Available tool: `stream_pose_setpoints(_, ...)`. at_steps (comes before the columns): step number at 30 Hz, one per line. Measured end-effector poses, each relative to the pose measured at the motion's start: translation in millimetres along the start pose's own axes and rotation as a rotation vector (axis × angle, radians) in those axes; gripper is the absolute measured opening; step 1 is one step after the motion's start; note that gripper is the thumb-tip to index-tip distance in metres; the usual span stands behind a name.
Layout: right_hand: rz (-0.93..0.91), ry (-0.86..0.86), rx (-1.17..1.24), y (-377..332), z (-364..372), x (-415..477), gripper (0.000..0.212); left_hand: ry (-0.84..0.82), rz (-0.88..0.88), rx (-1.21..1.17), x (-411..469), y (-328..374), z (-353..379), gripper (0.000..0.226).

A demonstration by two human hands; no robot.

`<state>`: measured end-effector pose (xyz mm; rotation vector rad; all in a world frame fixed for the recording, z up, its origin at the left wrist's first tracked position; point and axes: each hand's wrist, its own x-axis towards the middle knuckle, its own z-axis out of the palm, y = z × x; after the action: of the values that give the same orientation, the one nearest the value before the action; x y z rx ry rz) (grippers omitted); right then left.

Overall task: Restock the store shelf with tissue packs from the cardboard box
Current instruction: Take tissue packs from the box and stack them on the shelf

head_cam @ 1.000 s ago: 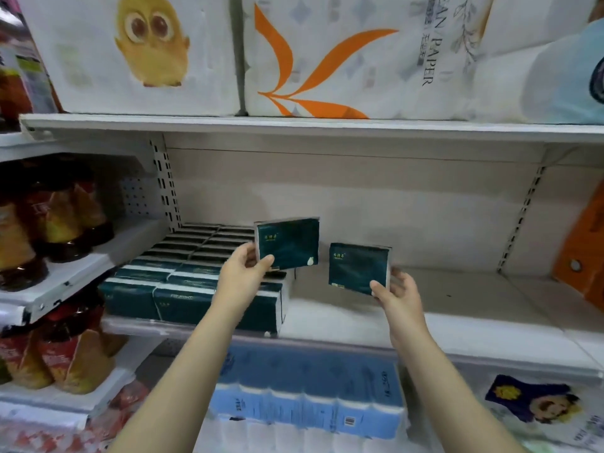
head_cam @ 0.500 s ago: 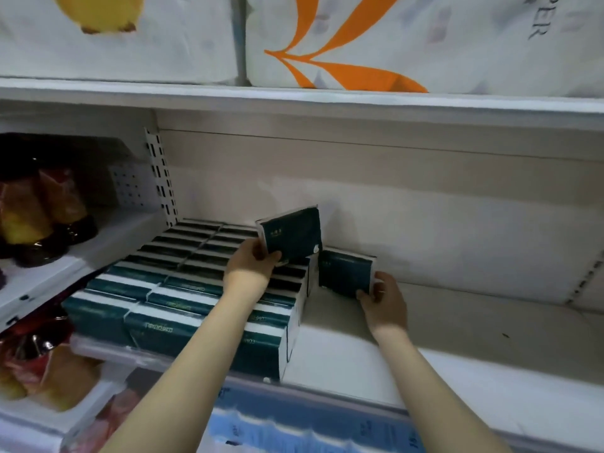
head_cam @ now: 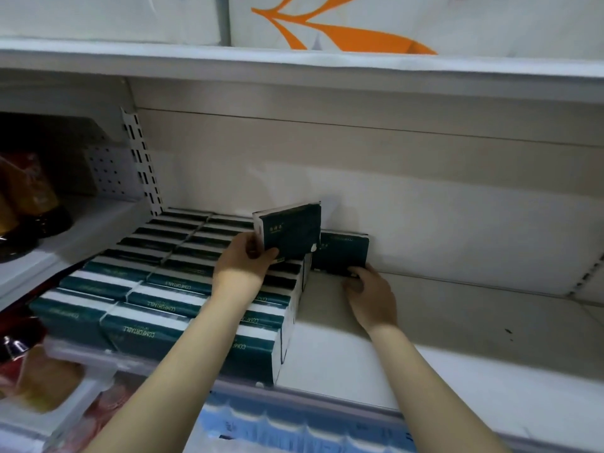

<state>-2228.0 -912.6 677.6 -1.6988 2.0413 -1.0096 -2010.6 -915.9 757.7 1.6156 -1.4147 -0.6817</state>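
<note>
Two packs in play: your left hand (head_cam: 243,263) pinches pack (head_cam: 289,232) over stack (head_cam: 170,282), right hand (head_cam: 371,291) grips second pack (head_cam: 343,253) standing on shelf (head_cam: 457,338) by back wall.

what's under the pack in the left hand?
The pack in the left hand is held above the stacked rows of tissue packs, near their back right corner. The hand and pack hide the spot directly beneath, so I cannot tell if it touches them.
</note>
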Motion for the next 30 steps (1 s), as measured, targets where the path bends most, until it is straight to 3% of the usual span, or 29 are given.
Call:
stream_pose_setpoints(4,0.008,-0.141,-0.245,-5.8,-3.7,-2.9,0.055,-0.009,0.001,-0.035,-0.1,-2.6,0.4,0.031)
stream_pose_setpoints(10,0.025,-0.175,-0.273,-11.9,-4.7,-4.7,0.055,-0.010,0.011,-0.080,1.8,-5.5,2.4,0.029)
stream_pose_setpoints(13,0.071,-0.100,-0.049,-10.7,-6.3,-2.9,0.046,-0.011,-0.002,-0.193,1.1,-3.6,1.4,0.032)
stream_pose_setpoints(18,0.084,0.169,0.485,-25.1,-27.4,-10.0,0.038,-0.038,0.015,-0.373,-5.3,1.3,-4.6,0.026)
stream_pose_setpoints(22,0.005,-0.143,0.770,-56.1,-55.3,-13.9,0.060,-0.191,0.094,-0.158,-7.8,-1.2,-2.0,0.022)
stream_pose_setpoints(24,-0.038,-0.248,0.785,-63.0,-59.3,-13.8,0.048,-0.239,0.124,-0.037,-8.4,-3.4,-1.0,0.034)
stream_pose_setpoints(26,-0.035,-0.214,0.812,-60.6,-59.6,-13.4,0.040,-0.261,0.127,-0.001,-9.8,-3.4,-1.6,0.038)
stream_pose_setpoints(30,0.077,-0.029,1.003,-34.4,-66.3,-14.9,0.046,-0.246,0.146,0.031,-13.6,-0.6,-4.1,0.041)
